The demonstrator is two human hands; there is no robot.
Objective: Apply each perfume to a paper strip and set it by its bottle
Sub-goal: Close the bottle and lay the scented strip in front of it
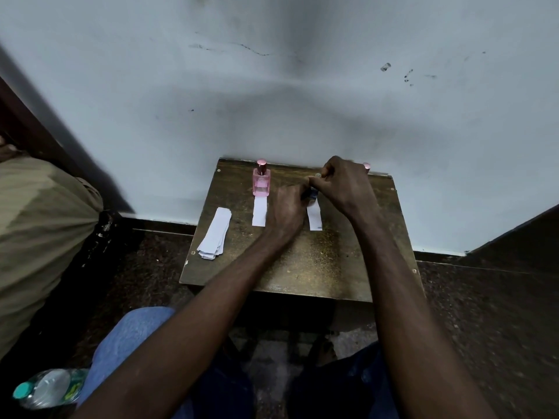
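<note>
Perfume number two, a dark bottle (pixel 313 193), is sitting mid-table between the two hands and is showing only as a bluish sliver, so its shape and cap are staying out of sight. The left hand (pixel 286 207) is curling round it from the near side. The right hand (pixel 341 182) is closing its fingers over the top, whether on a cap or a sprayer I cannot tell.

A paper strip (pixel 314 217) is already lying just in front of this bottle, with a faint dark mark at its near end, so the step in hand is looking like closing up after application. Next is calling for seating the cap squarely, letting go, then taking a fresh strip from the stack (pixel 215 232) at the table's left for the bottle whose pink cap (pixel 366 166) is peeking out behind the right hand.

Farther left, the pink bottle (pixel 261 178) is standing capped, its own strip (pixel 260 211) touching its base. The wooden table (pixel 302 267) is standing against a pale wall, and a water bottle (pixel 45 388) is lying by the knee.
</note>
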